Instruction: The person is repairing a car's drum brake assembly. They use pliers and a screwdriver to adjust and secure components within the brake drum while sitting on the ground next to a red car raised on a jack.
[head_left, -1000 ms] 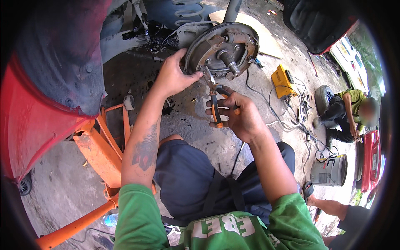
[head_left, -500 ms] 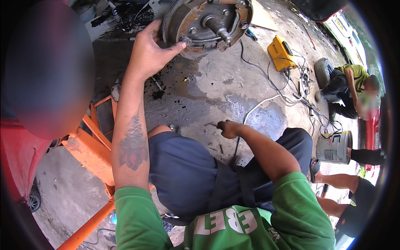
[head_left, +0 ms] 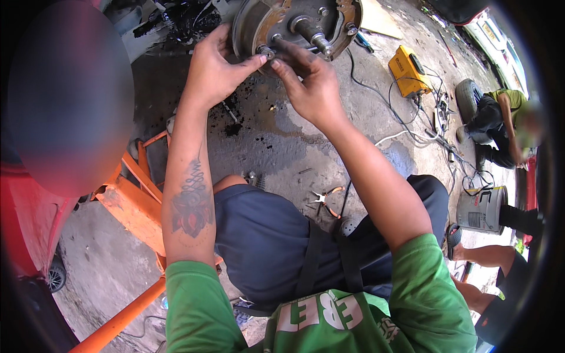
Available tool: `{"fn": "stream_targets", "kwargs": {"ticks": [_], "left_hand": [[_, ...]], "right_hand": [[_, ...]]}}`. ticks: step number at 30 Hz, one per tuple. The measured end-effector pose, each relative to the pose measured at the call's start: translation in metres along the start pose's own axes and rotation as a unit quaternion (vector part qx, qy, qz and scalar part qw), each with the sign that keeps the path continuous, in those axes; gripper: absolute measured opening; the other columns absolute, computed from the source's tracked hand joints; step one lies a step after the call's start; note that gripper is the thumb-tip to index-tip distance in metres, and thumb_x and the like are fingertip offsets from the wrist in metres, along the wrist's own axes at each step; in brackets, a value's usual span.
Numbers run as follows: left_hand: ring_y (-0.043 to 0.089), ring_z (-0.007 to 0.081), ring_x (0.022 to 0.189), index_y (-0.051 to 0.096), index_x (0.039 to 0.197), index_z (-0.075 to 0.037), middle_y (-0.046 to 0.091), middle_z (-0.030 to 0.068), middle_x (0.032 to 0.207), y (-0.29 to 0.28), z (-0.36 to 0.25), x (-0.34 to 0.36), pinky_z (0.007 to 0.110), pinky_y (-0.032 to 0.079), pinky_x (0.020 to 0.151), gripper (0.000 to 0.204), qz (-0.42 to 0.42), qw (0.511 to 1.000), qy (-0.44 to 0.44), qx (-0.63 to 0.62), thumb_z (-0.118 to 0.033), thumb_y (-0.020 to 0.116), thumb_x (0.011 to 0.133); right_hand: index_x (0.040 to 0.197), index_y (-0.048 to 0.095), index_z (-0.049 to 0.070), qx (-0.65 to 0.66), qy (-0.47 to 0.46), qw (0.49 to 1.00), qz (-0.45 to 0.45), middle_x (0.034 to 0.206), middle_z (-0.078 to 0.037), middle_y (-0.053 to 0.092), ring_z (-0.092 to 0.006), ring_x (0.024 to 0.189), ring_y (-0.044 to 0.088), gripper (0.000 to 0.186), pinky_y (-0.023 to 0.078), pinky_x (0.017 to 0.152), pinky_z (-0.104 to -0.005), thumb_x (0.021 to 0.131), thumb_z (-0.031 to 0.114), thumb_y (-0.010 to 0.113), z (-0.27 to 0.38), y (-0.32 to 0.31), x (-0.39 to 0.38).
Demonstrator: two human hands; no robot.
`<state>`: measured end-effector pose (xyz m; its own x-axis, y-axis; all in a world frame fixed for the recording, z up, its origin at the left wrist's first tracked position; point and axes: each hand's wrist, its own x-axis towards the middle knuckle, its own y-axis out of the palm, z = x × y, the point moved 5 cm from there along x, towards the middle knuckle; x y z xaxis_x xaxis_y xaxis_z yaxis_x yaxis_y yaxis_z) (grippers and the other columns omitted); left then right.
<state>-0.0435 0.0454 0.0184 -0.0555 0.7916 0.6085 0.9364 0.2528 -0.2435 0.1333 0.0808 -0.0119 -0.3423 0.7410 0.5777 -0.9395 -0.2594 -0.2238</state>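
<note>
The left hand point(head_left: 215, 70) reaches up to the lower edge of the rusty brake backing plate point(head_left: 265, 29), thumb and forefinger pinched on a small round metal part point(head_left: 266, 53) at the plate's rim; the right hand point(head_left: 309, 82) meets it from the other side, fingers partly curled, fingertips point(head_left: 279, 63) touching the same small part, so both hands grip it between them; the plate hangs at the top of the view with its stub axle point(head_left: 309, 29) pointing outward. Below the forearms, orange-handled pliers point(head_left: 326, 200) lie on the stained concrete floor point(head_left: 282, 141), just beside the person's knee; an orange jack frame point(head_left: 126, 200) stands to the left; a yellow box point(head_left: 406, 70) with cables sits to the right, near another person point(head_left: 500, 123) crouching, and a grey bucket point(head_left: 481, 210) stands further down.
</note>
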Motion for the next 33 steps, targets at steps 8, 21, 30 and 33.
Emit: {"fn": "stream_targets", "kwargs": {"ticks": [8, 21, 30, 33], "left_hand": [[0.068, 0.0176, 0.111, 0.058, 0.132, 0.006, 0.070, 0.0135, 0.120, -0.006, 0.013, 0.001, 0.034, 0.055, 0.100, 0.059, 0.019, 0.999, -0.021, -0.020, 0.000, 0.085, 0.081], [0.068, 0.0175, 0.107, 0.060, 0.129, 0.006, 0.071, 0.0122, 0.116, -0.011, 0.029, -0.002, 0.032, 0.059, 0.094, 0.057, 0.019, 0.989, -0.047, -0.136, 0.007, 0.084, 0.078], [0.068, 0.0173, 0.107, 0.060, 0.127, 0.007, 0.070, 0.0128, 0.116, -0.012, 0.019, 0.003, 0.032, 0.058, 0.096, 0.056, 0.033, 0.996, -0.025, -0.083, 0.006, 0.086, 0.077], [0.067, 0.0189, 0.109, 0.059, 0.128, 0.008, 0.069, 0.0133, 0.118, -0.013, 0.009, 0.004, 0.033, 0.056, 0.098, 0.057, 0.040, 0.994, -0.064, -0.081, 0.006, 0.084, 0.078]], "right_hand": [[0.109, 0.076, 0.000, 0.039, 0.055, 0.997, 0.041, 0.093, -0.015, 0.078, -0.0162, 0.085, 0.076, 0.020, 0.058, 0.078, -0.0305, 0.094, 0.012, 0.073, -0.009, 0.003, 0.017], [0.090, 0.072, -0.001, -0.027, 0.025, 0.999, 0.022, 0.074, -0.017, 0.070, -0.0216, 0.063, 0.064, 0.015, 0.052, 0.064, -0.0356, 0.091, 0.014, 0.076, 0.001, 0.004, 0.019], [0.092, 0.074, -0.001, 0.025, 0.004, 1.000, -0.006, 0.076, -0.018, 0.072, -0.0228, 0.067, 0.070, 0.014, 0.054, 0.065, -0.0355, 0.089, 0.013, 0.076, -0.001, 0.007, 0.018], [0.097, 0.074, -0.003, -0.001, -0.018, 1.000, 0.024, 0.083, -0.015, 0.074, -0.0202, 0.076, 0.073, 0.014, 0.056, 0.070, -0.0325, 0.092, 0.010, 0.074, -0.005, 0.005, 0.017]]}}
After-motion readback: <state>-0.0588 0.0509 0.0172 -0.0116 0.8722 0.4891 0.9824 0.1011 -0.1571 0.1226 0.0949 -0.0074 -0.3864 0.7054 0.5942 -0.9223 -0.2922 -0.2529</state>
